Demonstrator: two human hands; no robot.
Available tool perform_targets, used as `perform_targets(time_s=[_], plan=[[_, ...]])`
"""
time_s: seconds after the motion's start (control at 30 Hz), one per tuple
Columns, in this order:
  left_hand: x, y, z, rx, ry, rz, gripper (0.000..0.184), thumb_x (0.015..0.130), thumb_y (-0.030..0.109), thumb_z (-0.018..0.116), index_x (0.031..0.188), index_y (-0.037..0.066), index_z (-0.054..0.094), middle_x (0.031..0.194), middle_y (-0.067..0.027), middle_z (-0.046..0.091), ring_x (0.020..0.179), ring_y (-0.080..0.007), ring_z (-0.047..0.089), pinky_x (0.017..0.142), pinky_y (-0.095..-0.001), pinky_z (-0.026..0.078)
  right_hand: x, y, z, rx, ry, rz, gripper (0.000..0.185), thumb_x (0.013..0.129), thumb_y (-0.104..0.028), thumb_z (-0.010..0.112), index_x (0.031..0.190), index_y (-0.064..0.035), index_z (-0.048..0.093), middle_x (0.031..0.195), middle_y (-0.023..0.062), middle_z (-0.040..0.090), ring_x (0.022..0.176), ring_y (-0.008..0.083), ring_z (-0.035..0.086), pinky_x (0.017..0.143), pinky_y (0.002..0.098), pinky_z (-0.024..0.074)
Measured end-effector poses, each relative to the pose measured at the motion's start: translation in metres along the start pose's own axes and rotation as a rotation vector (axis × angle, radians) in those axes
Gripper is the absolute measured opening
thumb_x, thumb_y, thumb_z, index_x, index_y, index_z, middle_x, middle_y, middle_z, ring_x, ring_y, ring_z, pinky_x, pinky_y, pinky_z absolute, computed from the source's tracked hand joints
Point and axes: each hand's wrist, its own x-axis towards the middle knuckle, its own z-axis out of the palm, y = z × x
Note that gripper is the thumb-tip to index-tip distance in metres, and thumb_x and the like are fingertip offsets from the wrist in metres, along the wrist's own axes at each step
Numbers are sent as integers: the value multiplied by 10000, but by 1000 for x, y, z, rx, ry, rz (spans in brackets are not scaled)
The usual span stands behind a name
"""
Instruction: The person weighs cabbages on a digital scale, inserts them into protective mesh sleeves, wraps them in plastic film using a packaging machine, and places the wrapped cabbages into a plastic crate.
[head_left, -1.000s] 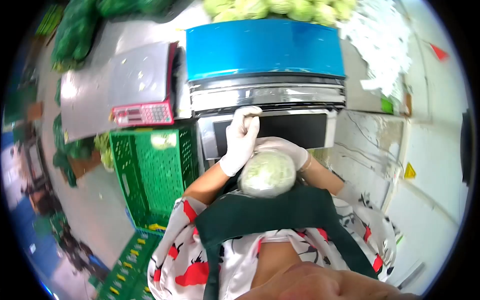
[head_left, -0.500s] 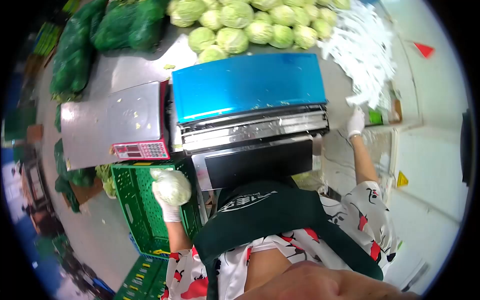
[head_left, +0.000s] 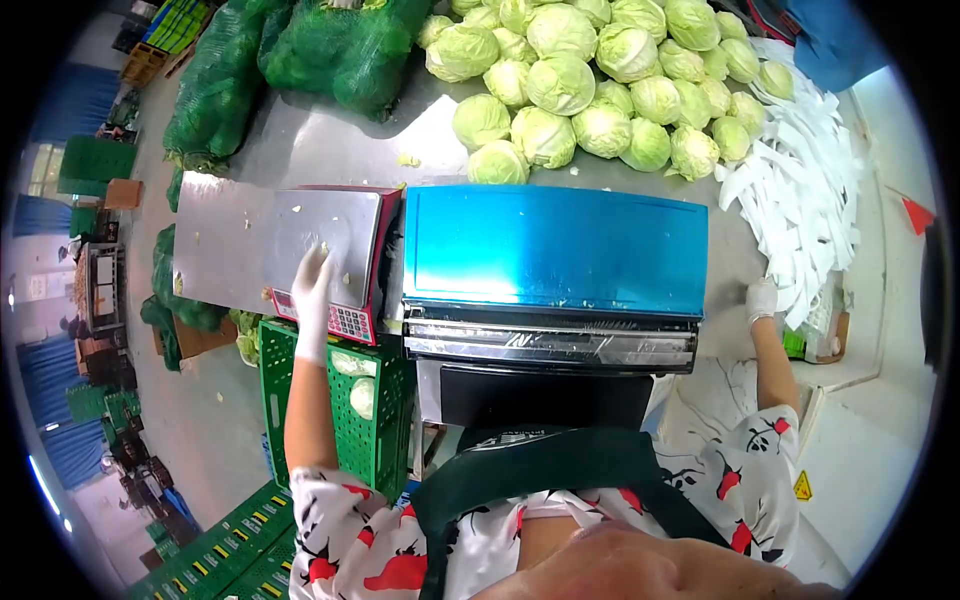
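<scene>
the left hand (head_left: 313, 283), in a white glove, is at nine o'clock, over the near part of the scale (head_left: 300, 222), its fingers pointing towards twelve. whether it is open or closed, or touches the metal pan, i cannot tell. leaf scraps lie on the pan, one just beside the fingertips.

the right hand (head_left: 761, 300), also gloved, is at three o'clock, at the near end of a heap of white strips (head_left: 800, 205). its fingers look bent, but i cannot tell whether they grip a strip.

the loose cabbages (head_left: 561, 84) are piled on the worktop (head_left: 318, 150) around one o'clock, beyond the wrapping machine (head_left: 555, 245) with its blue cover. the machine sits between the two hands, its dark plate (head_left: 545, 398) on the near side. at eight o'clock, pale cabbages (head_left: 363, 398) lie inside an upright green crate (head_left: 385, 425). green mesh bags (head_left: 340, 50) rest at eleven o'clock.
</scene>
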Motion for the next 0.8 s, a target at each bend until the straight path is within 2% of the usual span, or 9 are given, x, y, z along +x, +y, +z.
perform_targets(time_s=[0.07, 0.2, 0.27, 0.37, 0.47, 0.5, 0.6, 0.7, 0.8], plan=[[46, 49, 77, 94, -231, 131, 524, 905, 198, 713, 1346, -38, 556, 1285, -162, 629, 1150, -194, 604, 982, -304, 465, -6, 15, -62, 69, 159, 75, 174, 883, -151, 581, 1023, -117, 678, 946, 74, 662, 989, 228, 613, 866, 373, 474], [132, 68, 207, 577, -539, 44, 902, 711, 633, 772, 1310, -20, 598, 1180, -210, 666, 1094, -291, 636, 948, -299, 479, -51, 52, -237, 400, 682, 149, 207, 910, -139, 580, 1087, -90, 676, 959, 101, 644, 979, 244, 592, 905, 386, 453], [145, 88, 252, 679, -842, -318, 1009, 643, 723, 763, 1328, 5, 582, 1196, -214, 655, 1107, -293, 638, 919, -340, 506, -60, 61, -268, 618, 803, 196, 244, 928, -137, 581, 1149, -76, 664, 948, 110, 626, 955, 251, 582, 899, 386, 455], [133, 94, 294, 728, -1000, -578, 1003, 653, 700, 779, 1353, 22, 541, 1224, -195, 643, 1114, -286, 643, 884, -383, 537, -70, 68, -291, 914, 774, 305, 332, 943, -178, 638, 1256, -66, 628, 987, 114, 648, 935, 262, 598, 865, 364, 467], [154, 27, 312, 417, -959, -628, 929, 691, 613, 810, 1350, 25, 522, 1242, -180, 634, 1073, -263, 661, 855, -398, 560, -80, 68, -306, 1142, 927, 374, 369, 934, -128, 669, 1291, -56, 617, 1050, 96, 680, 734, 155, 557, 722, 294, 491], [129, 61, 305, 241, -927, -658, 860, 729, 494, 830, 1373, 31, 499, 1249, -173, 632, 1054, -256, 670, 869, -383, 563, -77, 68, -303, 1156, 1025, 340, 391, 943, -105, 663, 1326, -62, 599, 1136, 80, 673, 685, 97, 495, 673, 253, 470], [133, 56, 299, 196, -846, -585, 693, 806, 338, 790, 1349, 18, 502, 1246, -173, 630, 1051, -236, 676, 890, -355, 565, -93, 67, -326, 1277, 846, 467, 372, 952, -165, 640, 1311, -73, 603, 1143, 124, 683, 914, 224, 640, 807, 322, 497], [152, 58, 274, 152, -961, -393, 666, 812, 311, 777, 1338, -1, 513, 1236, -145, 638, 1041, -211, 672, 885, -328, 556, -99, 74, -315, 1252, 931, 441, 405, 940, -62, 660, 1332, -8, 574, 1228, 53, 651, 947, 111, 593, 842, 263, 485], [126, 124, 216, 207, -685, -157, 700, 783, 309, 803, 1295, -70, 512, 1177, -138, 652, 1015, -206, 662, 885, -304, 535, -108, 80, -334, 1285, 1093, 548, 385, 952, -79, 649, 1319, 10, 575, 1283, 79, 625, 1087, 163, 588, 942, 284, 462]])
